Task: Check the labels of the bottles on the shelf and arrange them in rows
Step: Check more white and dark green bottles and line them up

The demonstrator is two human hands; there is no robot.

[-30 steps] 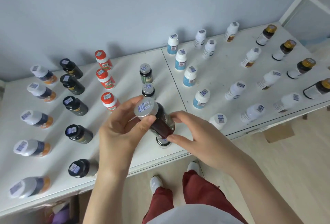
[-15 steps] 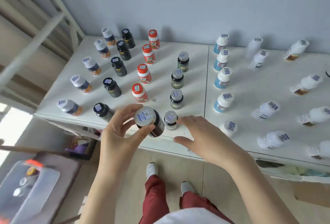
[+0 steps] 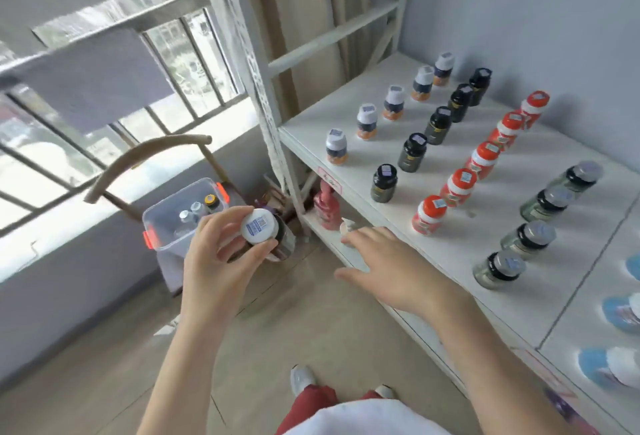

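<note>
My left hand [image 3: 221, 254] grips a dark bottle with a silver cap [image 3: 265, 232], held in the air left of the shelf, cap toward me. My right hand [image 3: 391, 270] hovers open and empty near the white shelf's front edge [image 3: 363, 199]. On the shelf stand rows of bottles: white-capped ones with orange bases [image 3: 367, 121], black ones [image 3: 412, 152], red-capped ones [image 3: 457, 188] and grey-capped dark glass ones [image 3: 528, 238]. Blue bottles with white caps [image 3: 620, 311] show blurred at the far right.
A clear plastic bin with orange latches [image 3: 173, 216] holds several more bottles and sits on a cart by the window at left. A white shelf upright [image 3: 256, 88] rises beside it. A reddish bottle [image 3: 327, 207] stands on the lower shelf. Bare floor lies below.
The view has swung left toward the window and the bin. My left hand has carried the bottle off the shelf front to the left; my right hand has let go and spread open.
</note>
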